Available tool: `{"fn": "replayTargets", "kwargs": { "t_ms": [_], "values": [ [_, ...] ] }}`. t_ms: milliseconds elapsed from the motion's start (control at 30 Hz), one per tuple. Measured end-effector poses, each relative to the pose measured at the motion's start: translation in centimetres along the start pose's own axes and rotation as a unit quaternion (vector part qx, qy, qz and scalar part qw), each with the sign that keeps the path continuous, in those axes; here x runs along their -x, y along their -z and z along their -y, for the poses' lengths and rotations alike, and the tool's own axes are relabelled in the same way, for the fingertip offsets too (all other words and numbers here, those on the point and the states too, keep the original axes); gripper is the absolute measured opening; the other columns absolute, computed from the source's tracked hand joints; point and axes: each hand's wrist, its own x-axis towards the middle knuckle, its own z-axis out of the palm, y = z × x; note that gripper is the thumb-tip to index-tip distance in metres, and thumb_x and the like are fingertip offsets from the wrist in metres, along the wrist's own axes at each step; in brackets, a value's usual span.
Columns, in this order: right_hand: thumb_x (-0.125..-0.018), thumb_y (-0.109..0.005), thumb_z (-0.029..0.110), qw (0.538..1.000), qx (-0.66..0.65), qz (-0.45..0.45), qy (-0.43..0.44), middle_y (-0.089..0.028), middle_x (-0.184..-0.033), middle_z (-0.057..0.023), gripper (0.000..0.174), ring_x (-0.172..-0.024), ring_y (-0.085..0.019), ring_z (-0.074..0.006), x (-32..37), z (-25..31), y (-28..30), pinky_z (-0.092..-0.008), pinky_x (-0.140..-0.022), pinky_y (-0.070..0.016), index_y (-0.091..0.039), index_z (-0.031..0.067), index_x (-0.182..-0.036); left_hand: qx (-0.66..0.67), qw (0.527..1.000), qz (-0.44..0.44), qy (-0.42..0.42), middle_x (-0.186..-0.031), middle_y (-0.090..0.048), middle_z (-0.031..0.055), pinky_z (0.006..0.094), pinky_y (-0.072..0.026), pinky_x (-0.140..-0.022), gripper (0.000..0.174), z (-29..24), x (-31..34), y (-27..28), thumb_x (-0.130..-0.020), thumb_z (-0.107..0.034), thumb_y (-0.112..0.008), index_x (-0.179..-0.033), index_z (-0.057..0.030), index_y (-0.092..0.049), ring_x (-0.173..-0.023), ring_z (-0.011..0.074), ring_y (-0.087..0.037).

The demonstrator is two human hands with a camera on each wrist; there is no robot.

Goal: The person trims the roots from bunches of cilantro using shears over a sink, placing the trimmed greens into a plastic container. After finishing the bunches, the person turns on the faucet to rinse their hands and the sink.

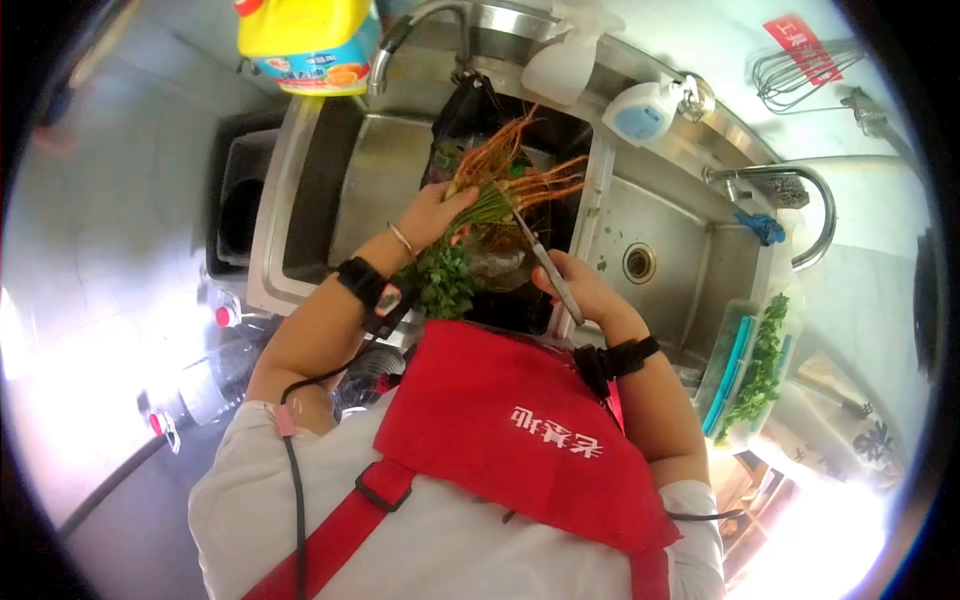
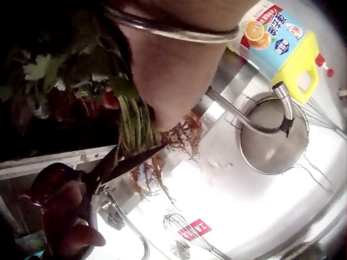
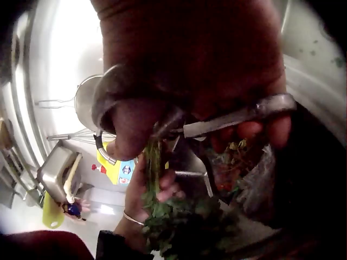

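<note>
My left hand grips a bunch of coriander over the sink's dark middle section. Its thin orange-brown roots fan out toward the far side, and the green leaves hang toward my apron. In my right hand is a pair of scissors, with thumb and fingers in the handle loops. The left wrist view has the scissor blades spread apart across the stems, close to the root end. In the right wrist view, one metal handle crosses below the palm.
A clear plastic bag lies under the bunch. Steel basins flank it: left, right. A yellow jug, a tap and spray bottles stand behind. A tub of cut greens is at right.
</note>
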Motion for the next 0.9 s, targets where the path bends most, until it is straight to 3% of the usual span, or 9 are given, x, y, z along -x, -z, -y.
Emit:
{"fn": "replayTargets", "kwargs": {
  "t_ms": [167,233,300,500,733,833,900],
  "values": [
    [-0.082,-0.058,0.049,0.995,0.097,-0.017,0.032,-0.052,-0.074,-0.0032,0.049,-0.068,-0.051,-0.0115,-0.4,0.1,0.0,-0.0270,-0.059,-0.0440,-0.055,0.0022,-0.095,-0.040,0.999,0.001,0.000,-0.070,-0.057,0.0056,0.0244,-0.0389,-0.042,0.032,-0.3,-0.2,0.1,-0.089,-0.029,-0.059,-0.096,0.0024,-0.058,-0.050,0.0096,-0.050],
    [-0.083,-0.058,0.049,0.996,0.071,-0.013,0.043,-0.053,-0.075,-0.0037,0.049,-0.068,-0.052,-0.0118,-0.7,-0.4,-0.3,-0.0272,-0.059,-0.0447,-0.055,0.0018,-0.096,-0.056,0.998,0.020,0.001,-0.069,-0.057,0.0054,0.0244,-0.0383,-0.041,0.033,-0.3,-0.2,0.1,-0.088,-0.029,-0.061,-0.096,0.0028,-0.058,-0.049,0.0097,-0.049],
    [-0.083,-0.058,0.049,0.997,0.046,-0.010,0.053,-0.054,-0.076,-0.0042,0.050,-0.067,-0.053,-0.0120,-0.9,-0.6,-0.6,-0.0275,-0.059,-0.0455,-0.055,0.0014,-0.098,-0.041,0.999,-0.029,0.018,-0.067,-0.056,0.0051,0.0237,-0.0360,-0.040,0.034,-0.5,-0.2,-0.2,-0.085,-0.028,-0.065,-0.095,0.0039,-0.058,-0.047,0.0095,-0.048],
    [-0.083,-0.057,0.052,0.999,0.032,0.003,-0.030,-0.056,-0.078,-0.0057,0.055,-0.063,-0.055,-0.0134,-1.7,-1.0,-1.2,-0.0281,-0.055,-0.0468,-0.056,-0.0006,-0.101,-0.013,0.999,-0.016,0.042,-0.065,-0.056,0.0047,0.0232,-0.0346,-0.040,0.035,0.7,-0.7,0.7,-0.082,-0.029,-0.068,-0.090,0.0030,-0.059,-0.045,0.0099,-0.046],
    [-0.082,-0.053,0.060,0.988,0.075,0.028,-0.130,-0.051,-0.059,-0.0072,0.064,-0.048,-0.054,-0.0176,-3.5,-1.7,-2.2,-0.0319,-0.042,-0.0466,-0.059,-0.0030,-0.085,-0.092,0.986,-0.050,0.129,-0.067,-0.059,0.0080,0.0247,-0.0395,-0.045,0.043,1.5,-1.5,1.3,-0.081,-0.036,-0.068,-0.091,0.0048,-0.060,-0.050,0.0113,-0.051],
    [-0.081,-0.051,0.064,0.984,0.043,0.046,-0.170,-0.050,-0.054,-0.0075,0.068,-0.045,-0.054,-0.0182,-4.3,-1.8,-2.6,-0.0322,-0.040,-0.0471,-0.059,-0.0035,-0.081,-0.194,0.979,0.002,0.061,-0.073,-0.061,0.0120,0.0277,-0.0453,-0.051,0.054,5.8,-4.2,3.9,-0.079,-0.043,-0.066,-0.095,0.0077,-0.060,-0.057,0.0155,-0.058],
    [-0.080,-0.050,0.066,0.980,0.026,0.056,-0.189,-0.049,-0.053,-0.0078,0.070,-0.044,-0.054,-0.0182,-5.0,-2.0,-2.6,-0.0321,-0.039,-0.0472,-0.058,-0.0039,-0.079,-0.360,0.929,0.064,0.057,-0.096,-0.062,0.0245,0.0321,-0.0481,-0.067,0.052,6.5,-5.1,4.6,-0.090,-0.035,-0.052,-0.124,0.0042,-0.050,-0.071,0.0254,-0.063]
  ]
}}
